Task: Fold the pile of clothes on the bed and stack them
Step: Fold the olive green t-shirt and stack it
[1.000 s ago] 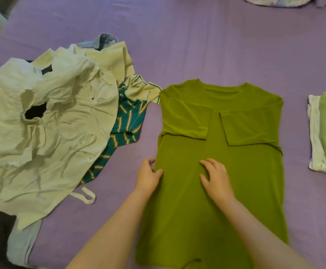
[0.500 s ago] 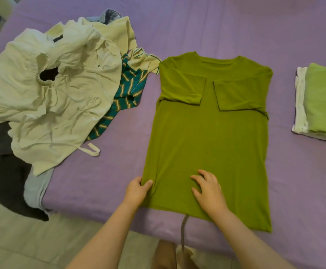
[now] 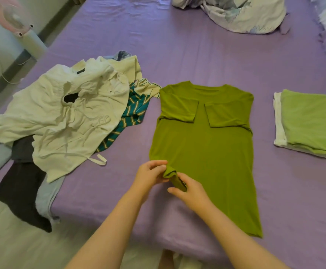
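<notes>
Both hands, left hand [image 3: 150, 173] and right hand [image 3: 189, 188], are pinching the bunched near-left hem corner of the olive T-shirt [image 3: 206, 152] lying sleeves-in on the purple bed [image 3: 197, 55], probably starting the bottom-up fold, which calls for carrying that hem toward the collar.

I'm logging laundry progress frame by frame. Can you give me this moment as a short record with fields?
shirt in work: olive green t-shirt, flat on the purple bed, sleeves folded in
left hand: pinches the shirt's bottom left corner
right hand: holds the same bunched corner
unfolded pile: left of the shirt, cream top uppermost
folded stack: right of the shirt, light green on white
</notes>
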A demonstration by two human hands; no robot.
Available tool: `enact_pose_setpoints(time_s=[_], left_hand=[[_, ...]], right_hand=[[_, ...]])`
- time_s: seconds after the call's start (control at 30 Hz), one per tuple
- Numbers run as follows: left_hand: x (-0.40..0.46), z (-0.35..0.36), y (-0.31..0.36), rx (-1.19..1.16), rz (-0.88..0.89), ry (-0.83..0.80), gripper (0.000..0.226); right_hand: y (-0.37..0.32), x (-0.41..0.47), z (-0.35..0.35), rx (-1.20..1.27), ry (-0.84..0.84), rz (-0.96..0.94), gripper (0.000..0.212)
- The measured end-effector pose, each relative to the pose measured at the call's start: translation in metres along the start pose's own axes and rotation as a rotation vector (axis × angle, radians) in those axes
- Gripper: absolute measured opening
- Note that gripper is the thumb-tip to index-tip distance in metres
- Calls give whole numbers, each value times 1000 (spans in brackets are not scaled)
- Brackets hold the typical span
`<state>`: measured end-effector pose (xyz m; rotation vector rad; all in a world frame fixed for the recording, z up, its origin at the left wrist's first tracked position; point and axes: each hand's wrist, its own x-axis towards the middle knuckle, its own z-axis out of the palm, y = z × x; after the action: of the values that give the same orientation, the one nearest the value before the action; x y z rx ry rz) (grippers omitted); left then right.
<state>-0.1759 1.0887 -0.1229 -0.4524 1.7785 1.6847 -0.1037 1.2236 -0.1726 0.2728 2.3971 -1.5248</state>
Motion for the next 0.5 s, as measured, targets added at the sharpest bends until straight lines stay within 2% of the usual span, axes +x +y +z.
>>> enact_pose_setpoints(time_s=[0.1,0.17,0.3,0.33,0.4,0.5], left_hand=[[7,7,22,-58,-3,-165,41],[18,11,31,81,52,-203,42],[48,22,43,535,252,-32,6],[56,23,47,613,296,29,9],[73,24,56,681,350,117,15],[98,23,69,586,313,139,13]], right_hand=[[-7,13,-21,116,125,53,15],[-6,22,-36,106,156,54,7],[-5,41,-63,135,173,70,6],[-4,44,-67,148,157,81,7],[-3,51,-75,185,107,114,10],[4,63,-85,227,97,189,3]])
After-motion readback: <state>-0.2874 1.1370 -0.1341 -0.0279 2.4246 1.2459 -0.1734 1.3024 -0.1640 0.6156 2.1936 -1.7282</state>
